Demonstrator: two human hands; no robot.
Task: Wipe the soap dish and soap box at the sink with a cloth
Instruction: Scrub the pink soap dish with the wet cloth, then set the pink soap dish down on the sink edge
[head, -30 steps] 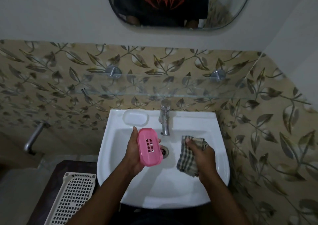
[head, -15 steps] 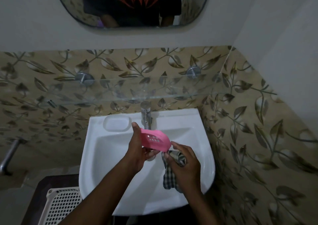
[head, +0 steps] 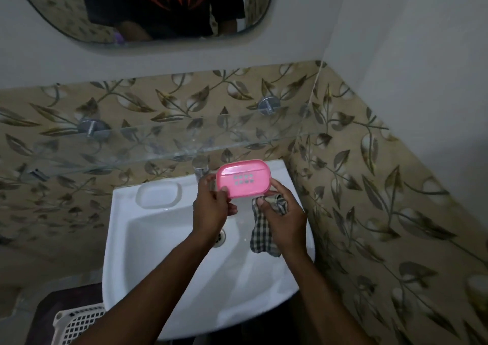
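**Pink soap box (head: pixel 243 178) held above the sink (head: pixel 148 252)**

Left of the left grip, the white soap dish (head: pixel 159 195) sits moulded into the sink's back rim. The left hand (head: pixel 211 207), its forearm reaching up from below, curls its fingers round the box's near left edge, with the slotted face tilted toward the camera. Right of that grip, the right hand (head: pixel 284 218) touches a fingertip to the box's right corner while clenching the checked cloth (head: pixel 261 236), whose tail hangs beneath the palm.

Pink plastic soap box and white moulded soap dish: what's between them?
Head view: the left hand, gripping the pink plastic soap box; the white moulded soap dish sits untouched.
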